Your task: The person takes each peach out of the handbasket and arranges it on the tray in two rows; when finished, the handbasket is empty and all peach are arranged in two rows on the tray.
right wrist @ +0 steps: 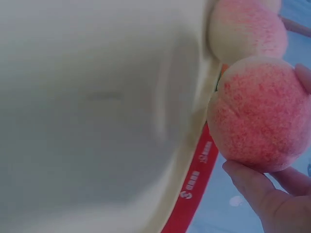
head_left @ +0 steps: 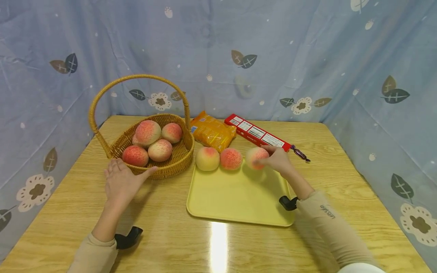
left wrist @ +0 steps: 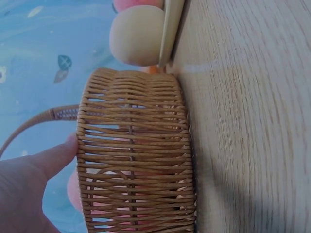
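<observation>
My right hand (head_left: 279, 160) holds a pink-and-cream peach (head_left: 255, 158) between thumb and fingers, over the back right part of a yellow tray (head_left: 235, 197). In the right wrist view the held peach (right wrist: 262, 114) overlaps the tray's rim. Two more peaches sit in a row along the tray's back edge, one yellowish (head_left: 207, 159) and one redder (head_left: 231, 159). At the left, my left hand (head_left: 122, 184) is spread at the near rim of a wicker basket (head_left: 170, 171) with several peaches inside. A fingertip meets that rim in the left wrist view.
Behind the tray lie an orange packet (head_left: 213, 131) and a long red box (head_left: 257, 131). A purple wrapped candy (head_left: 300, 153) is at the box's right end. The basket's tall handle (head_left: 136, 76) arches upward. A patterned blue curtain (head_left: 211, 57) surrounds the wooden table (head_left: 164, 235).
</observation>
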Demonstrator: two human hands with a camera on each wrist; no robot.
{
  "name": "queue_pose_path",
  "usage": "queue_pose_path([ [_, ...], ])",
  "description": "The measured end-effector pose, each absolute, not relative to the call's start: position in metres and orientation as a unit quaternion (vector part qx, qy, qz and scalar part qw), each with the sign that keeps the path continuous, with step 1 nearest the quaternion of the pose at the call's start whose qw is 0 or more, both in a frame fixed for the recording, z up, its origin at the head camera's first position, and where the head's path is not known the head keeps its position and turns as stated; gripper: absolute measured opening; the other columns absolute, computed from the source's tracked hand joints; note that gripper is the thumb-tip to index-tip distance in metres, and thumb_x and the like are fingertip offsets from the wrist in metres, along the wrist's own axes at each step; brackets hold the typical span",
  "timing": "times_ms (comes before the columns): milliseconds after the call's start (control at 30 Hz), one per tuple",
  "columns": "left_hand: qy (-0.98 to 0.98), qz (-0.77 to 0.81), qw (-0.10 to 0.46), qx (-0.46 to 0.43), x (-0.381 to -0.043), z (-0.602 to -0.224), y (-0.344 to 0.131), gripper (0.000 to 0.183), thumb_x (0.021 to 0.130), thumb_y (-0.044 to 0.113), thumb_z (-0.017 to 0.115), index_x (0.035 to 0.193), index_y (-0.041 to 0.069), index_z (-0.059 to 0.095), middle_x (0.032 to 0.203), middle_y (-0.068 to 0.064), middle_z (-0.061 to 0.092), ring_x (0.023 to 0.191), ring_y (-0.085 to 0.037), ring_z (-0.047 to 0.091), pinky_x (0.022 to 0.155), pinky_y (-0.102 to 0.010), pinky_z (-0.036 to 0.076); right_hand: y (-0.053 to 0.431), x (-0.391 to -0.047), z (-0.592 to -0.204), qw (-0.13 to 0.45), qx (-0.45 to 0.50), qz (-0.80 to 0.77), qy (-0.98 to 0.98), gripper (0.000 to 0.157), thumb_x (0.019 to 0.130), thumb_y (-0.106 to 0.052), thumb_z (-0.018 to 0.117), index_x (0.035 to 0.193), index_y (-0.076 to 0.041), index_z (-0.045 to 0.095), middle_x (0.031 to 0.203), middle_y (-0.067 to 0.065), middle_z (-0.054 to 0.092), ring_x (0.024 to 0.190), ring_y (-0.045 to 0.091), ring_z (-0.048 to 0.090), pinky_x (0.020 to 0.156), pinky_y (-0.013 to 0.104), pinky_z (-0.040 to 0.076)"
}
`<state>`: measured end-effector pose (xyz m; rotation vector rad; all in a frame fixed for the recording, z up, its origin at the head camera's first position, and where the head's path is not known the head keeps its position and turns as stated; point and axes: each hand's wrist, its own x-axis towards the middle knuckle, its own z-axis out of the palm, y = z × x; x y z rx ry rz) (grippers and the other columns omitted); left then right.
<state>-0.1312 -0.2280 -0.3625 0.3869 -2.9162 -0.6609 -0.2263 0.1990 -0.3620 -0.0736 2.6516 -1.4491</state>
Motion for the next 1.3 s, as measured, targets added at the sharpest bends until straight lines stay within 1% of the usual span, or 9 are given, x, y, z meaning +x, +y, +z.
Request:
queue_pose_path([
  [200,-0.966,-0.215,0.067,0.128,-0.132,-0.363,-0.227,0.128,0.080,0.076,0.054,0.141,-0.027,0.008,0.145,-0.048,0.009,0.138,-0.058,0.009,0.113,-0.061,0.006,0.198,-0.229,-0.372,0.053,-0.031,-0.438,0.897,0.073,0.073,-0.012,0.082,0.136,0.008,0.051,0.130,0.028,0.056,0.116,0.040,0.055,0.096,0.047,0.046],
  [400,-0.966,-0.216,0.061,0.129,-0.133,-0.362,-0.225,0.129,0.080,0.076,0.055,0.141,-0.027,0.007,0.146,-0.048,0.008,0.138,-0.058,0.008,0.113,-0.061,0.006,0.195,-0.229,-0.374,0.055,-0.039,-0.412,0.909,0.074,0.074,-0.014,0.082,0.137,0.007,0.050,0.129,0.028,0.057,0.115,0.040,0.056,0.095,0.048,0.047],
  [633,-0.965,-0.219,0.065,0.129,-0.132,-0.361,-0.226,0.129,0.080,0.076,0.055,0.141,-0.027,0.007,0.146,-0.048,0.008,0.138,-0.058,0.009,0.113,-0.061,0.007,0.193,-0.229,-0.374,0.029,-0.058,-0.336,0.940,0.075,0.079,-0.029,0.079,0.137,0.008,0.049,0.127,0.029,0.058,0.114,0.043,0.056,0.093,0.051,0.047],
  [767,-0.964,-0.221,0.066,0.130,-0.132,-0.361,-0.226,0.129,0.080,0.075,0.056,0.141,-0.027,0.007,0.146,-0.048,0.008,0.138,-0.057,0.008,0.113,-0.060,0.006,0.192,-0.227,-0.373,0.020,-0.077,-0.315,0.946,0.080,0.079,-0.032,0.079,0.138,0.010,0.046,0.129,0.030,0.055,0.116,0.044,0.054,0.095,0.053,0.046],
  [867,-0.964,-0.222,0.065,0.129,-0.132,-0.361,-0.226,0.128,0.080,0.075,0.056,0.141,-0.027,0.007,0.146,-0.048,0.008,0.138,-0.058,0.008,0.113,-0.061,0.006,0.193,-0.227,-0.374,0.007,-0.106,-0.317,0.942,0.080,0.077,-0.028,0.082,0.138,0.010,0.046,0.133,0.030,0.053,0.120,0.045,0.050,0.098,0.055,0.042],
  [967,-0.964,-0.222,0.064,0.129,-0.132,-0.361,-0.227,0.128,0.080,0.075,0.056,0.140,-0.027,0.007,0.146,-0.048,0.008,0.138,-0.058,0.008,0.113,-0.061,0.007,0.195,-0.227,-0.376,-0.008,-0.145,-0.328,0.934,0.075,0.077,-0.021,0.083,0.136,0.010,0.049,0.135,0.029,0.052,0.123,0.046,0.048,0.100,0.057,0.040],
  [1100,-0.964,-0.222,0.064,0.129,-0.131,-0.361,-0.227,0.128,0.080,0.075,0.056,0.140,-0.028,0.007,0.146,-0.048,0.008,0.138,-0.058,0.007,0.113,-0.061,0.007,0.201,-0.227,-0.377,-0.008,-0.192,-0.338,0.922,0.070,0.077,-0.016,0.083,0.135,0.008,0.051,0.134,0.027,0.053,0.121,0.045,0.051,0.095,0.057,0.044],
  [1233,-0.965,-0.220,0.064,0.127,-0.131,-0.362,-0.227,0.128,0.080,0.075,0.055,0.140,-0.027,0.006,0.146,-0.048,0.008,0.138,-0.058,0.008,0.113,-0.061,0.007,0.208,-0.226,-0.376,-0.001,-0.234,-0.316,0.919,0.077,0.073,-0.011,0.083,0.138,0.009,0.048,0.134,0.028,0.053,0.115,0.042,0.055,0.090,0.055,0.047],
  [1300,-0.965,-0.219,0.064,0.127,-0.131,-0.362,-0.228,0.128,0.081,0.075,0.055,0.140,-0.027,0.007,0.146,-0.048,0.008,0.138,-0.058,0.008,0.113,-0.061,0.007,0.210,-0.227,-0.375,-0.006,-0.244,-0.301,0.922,0.076,0.071,-0.007,0.081,0.137,0.010,0.048,0.129,0.028,0.057,0.110,0.040,0.057,0.087,0.054,0.049],
])
